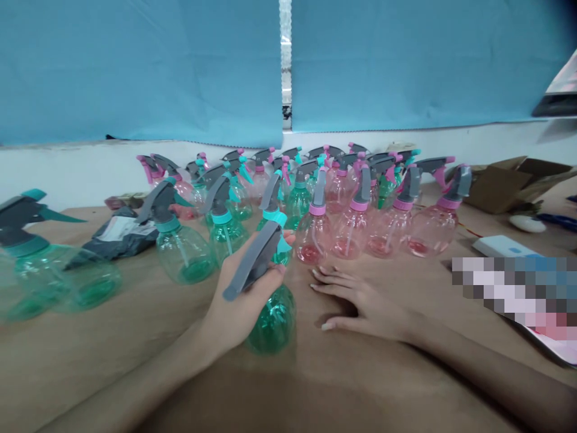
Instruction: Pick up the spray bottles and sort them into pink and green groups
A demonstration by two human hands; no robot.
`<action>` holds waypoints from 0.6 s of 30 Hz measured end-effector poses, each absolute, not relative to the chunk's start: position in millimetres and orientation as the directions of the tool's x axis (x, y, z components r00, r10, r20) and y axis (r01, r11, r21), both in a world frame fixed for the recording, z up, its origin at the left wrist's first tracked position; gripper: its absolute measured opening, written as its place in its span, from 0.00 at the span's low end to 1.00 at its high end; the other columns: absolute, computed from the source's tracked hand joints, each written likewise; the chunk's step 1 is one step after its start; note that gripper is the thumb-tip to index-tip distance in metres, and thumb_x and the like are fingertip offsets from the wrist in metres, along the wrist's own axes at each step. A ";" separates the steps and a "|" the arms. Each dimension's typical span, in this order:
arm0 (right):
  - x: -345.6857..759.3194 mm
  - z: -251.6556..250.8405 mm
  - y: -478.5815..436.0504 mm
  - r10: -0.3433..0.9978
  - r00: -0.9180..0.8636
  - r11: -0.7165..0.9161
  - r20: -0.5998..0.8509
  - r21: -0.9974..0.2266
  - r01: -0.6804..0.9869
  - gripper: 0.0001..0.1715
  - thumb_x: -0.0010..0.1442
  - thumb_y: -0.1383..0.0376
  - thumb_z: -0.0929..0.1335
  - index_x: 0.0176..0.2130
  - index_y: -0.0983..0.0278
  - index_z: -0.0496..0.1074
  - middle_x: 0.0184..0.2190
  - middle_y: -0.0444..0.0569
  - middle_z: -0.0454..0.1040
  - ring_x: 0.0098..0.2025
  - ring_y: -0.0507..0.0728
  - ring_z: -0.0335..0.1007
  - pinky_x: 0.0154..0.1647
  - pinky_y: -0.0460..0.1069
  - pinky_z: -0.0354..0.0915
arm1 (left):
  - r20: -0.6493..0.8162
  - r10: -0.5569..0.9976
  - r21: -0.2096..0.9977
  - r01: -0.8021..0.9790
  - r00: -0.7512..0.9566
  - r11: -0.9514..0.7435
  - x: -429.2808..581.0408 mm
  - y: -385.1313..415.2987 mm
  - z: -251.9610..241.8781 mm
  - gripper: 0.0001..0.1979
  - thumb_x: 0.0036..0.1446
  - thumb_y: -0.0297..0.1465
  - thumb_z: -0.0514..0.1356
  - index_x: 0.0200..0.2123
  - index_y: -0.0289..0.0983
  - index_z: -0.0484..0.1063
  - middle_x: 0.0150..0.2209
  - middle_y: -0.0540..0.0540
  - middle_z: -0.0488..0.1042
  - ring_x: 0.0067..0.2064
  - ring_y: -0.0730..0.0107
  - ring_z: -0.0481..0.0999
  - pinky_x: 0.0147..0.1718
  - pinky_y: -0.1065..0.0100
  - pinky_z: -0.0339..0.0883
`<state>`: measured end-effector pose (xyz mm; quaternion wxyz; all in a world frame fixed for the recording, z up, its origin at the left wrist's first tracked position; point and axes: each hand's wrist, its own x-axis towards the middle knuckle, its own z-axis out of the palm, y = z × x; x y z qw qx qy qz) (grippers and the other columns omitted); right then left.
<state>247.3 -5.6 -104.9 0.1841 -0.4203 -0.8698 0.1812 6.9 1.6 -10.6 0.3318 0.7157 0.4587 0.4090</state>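
Note:
My left hand (243, 288) is wrapped round the neck of a green spray bottle (273, 322) with a grey and turquoise trigger head. Part of its neck is hidden by my fingers. My right hand (360, 300) lies on the brown table (351, 385), fingers stretched out, holding nothing. Just beyond it stand pink spray bottles (313, 234) in a row, with a little pink liquid at the bottom. More green spray bottles (184, 255) stand ahead and to the left of my left hand.
Several more bottles, pink and green, crowd the back near the white wall. A dark plastic package (124, 234) lies at left. At right are an open cardboard box (505, 183), a white box (505, 245) and a blurred-out flat item (518, 300). Blue cloth (144, 66) hangs behind.

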 end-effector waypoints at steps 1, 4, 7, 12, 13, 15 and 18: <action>247.3 -105.1 -5.6 0.796 -0.579 0.584 0.174 -0.471 0.661 0.40 0.56 0.44 0.66 0.62 0.55 0.57 0.65 0.45 0.52 0.66 0.61 0.46 0.65 0.61 0.45 | 0.289 0.927 0.849 0.384 0.239 -0.363 7.2 1.6 -10.8 0.05 0.54 0.33 0.57 0.35 0.42 0.69 0.22 0.54 0.67 0.24 0.70 0.67 0.22 0.69 0.58; 247.7 -105.0 -5.7 0.791 -0.584 0.591 0.184 -0.475 0.652 0.40 0.56 0.44 0.66 0.62 0.55 0.57 0.65 0.46 0.53 0.66 0.62 0.46 0.65 0.61 0.46 | 0.296 0.924 0.849 0.375 0.243 -0.371 8.1 1.4 -9.6 0.07 0.54 0.33 0.57 0.38 0.43 0.69 0.24 0.54 0.68 0.25 0.70 0.68 0.23 0.69 0.58; 248.1 -104.1 -5.8 0.789 -0.586 0.593 0.183 -0.476 0.649 0.40 0.56 0.44 0.66 0.62 0.55 0.58 0.65 0.46 0.53 0.66 0.62 0.45 0.65 0.62 0.45 | 0.299 0.918 0.851 0.363 0.260 -0.380 8.4 1.3 -6.9 0.10 0.54 0.33 0.56 0.40 0.43 0.69 0.24 0.54 0.67 0.25 0.70 0.66 0.24 0.69 0.57; 247.8 -105.2 -4.8 0.791 -0.581 0.592 0.194 -0.483 0.645 0.40 0.55 0.44 0.66 0.62 0.54 0.58 0.64 0.46 0.54 0.66 0.62 0.47 0.65 0.62 0.46 | 0.339 0.888 0.820 0.366 0.311 -0.441 5.7 3.9 -4.2 0.08 0.54 0.31 0.55 0.38 0.42 0.69 0.23 0.54 0.63 0.25 0.70 0.64 0.25 0.68 0.56; 247.7 -105.8 -4.5 0.791 -0.580 0.591 0.192 -0.486 0.644 0.40 0.55 0.44 0.66 0.62 0.54 0.58 0.65 0.46 0.53 0.66 0.62 0.47 0.65 0.62 0.46 | 0.350 0.880 0.812 0.363 0.321 -0.456 4.9 4.5 -4.2 0.07 0.54 0.30 0.55 0.37 0.42 0.69 0.23 0.54 0.63 0.25 0.71 0.64 0.25 0.68 0.57; 247.6 -106.6 -4.3 0.791 -0.582 0.588 0.188 -0.496 0.639 0.41 0.55 0.44 0.67 0.62 0.55 0.58 0.65 0.46 0.52 0.66 0.62 0.47 0.65 0.62 0.46 | 0.370 0.866 0.806 0.348 0.337 -0.479 3.4 5.1 -4.9 0.05 0.53 0.29 0.54 0.34 0.42 0.69 0.26 0.53 0.65 0.27 0.70 0.66 0.27 0.68 0.59; 247.7 -106.5 -4.9 0.791 -0.580 0.585 0.193 -0.516 0.626 0.41 0.55 0.45 0.67 0.62 0.55 0.57 0.65 0.47 0.53 0.66 0.63 0.46 0.65 0.62 0.46 | 0.382 0.859 0.784 0.373 0.341 -0.496 1.8 4.3 -6.4 0.04 0.54 0.29 0.53 0.32 0.41 0.67 0.29 0.52 0.69 0.31 0.69 0.69 0.32 0.67 0.63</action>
